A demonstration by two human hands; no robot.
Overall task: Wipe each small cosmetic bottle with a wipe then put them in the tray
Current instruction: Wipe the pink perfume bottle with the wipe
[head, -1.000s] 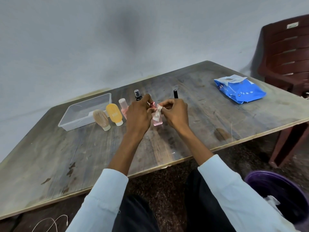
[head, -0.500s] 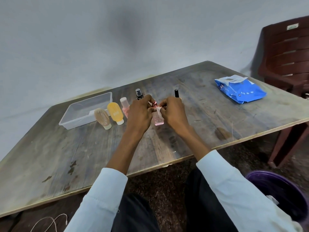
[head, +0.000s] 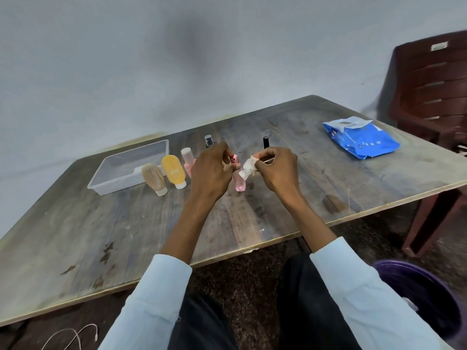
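A small clear pink bottle (head: 239,183) with a darker pink top is being held above the table (head: 126,236), pinched near its neck by the left hand (head: 211,170). A crumpled white wipe (head: 248,170) is being gripped by the curled fingers of the right hand (head: 276,170), just beside the bottle. The bottle's upper body is being hidden by fingers and wipe; whether they touch cannot be told.

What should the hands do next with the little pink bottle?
Probably bring the wipe back against the pink bottle and rub down its side. The left hand holds the bottle near its top, and the right hand pinches the wipe just beside it. The tray holds no bottles yet.
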